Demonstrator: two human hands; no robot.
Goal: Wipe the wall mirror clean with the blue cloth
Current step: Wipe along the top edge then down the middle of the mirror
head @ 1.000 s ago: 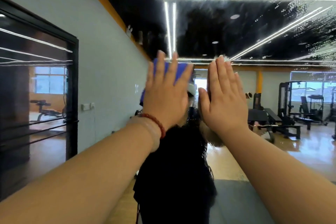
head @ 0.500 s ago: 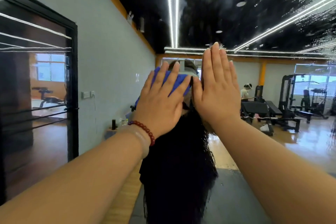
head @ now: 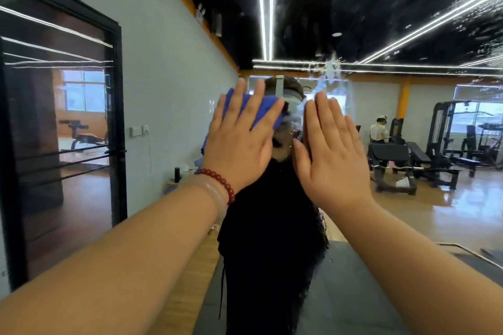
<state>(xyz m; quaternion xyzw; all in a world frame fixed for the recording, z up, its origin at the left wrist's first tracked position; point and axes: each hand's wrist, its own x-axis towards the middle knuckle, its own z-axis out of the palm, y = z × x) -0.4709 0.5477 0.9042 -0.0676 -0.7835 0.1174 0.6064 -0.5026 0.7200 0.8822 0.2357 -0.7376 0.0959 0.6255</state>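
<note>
Left hand (head: 242,144), fingers spread flat, presses the folded blue cloth (head: 266,113) onto the large streaky glass wall mirror (head: 408,22) at head height, while the bare right hand (head: 332,155), fingers together, lies flat beside it, so it risks palm smears on the glass.

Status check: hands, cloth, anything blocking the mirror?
Left hand flat, pressing blue cloth on mirror. Right hand flat on mirror, empty. Wet streaks above; nothing blocking.

A gym, shown by its weight bench (head: 389,153), cable machine (head: 438,122) and exercise bike (head: 79,135).
</note>
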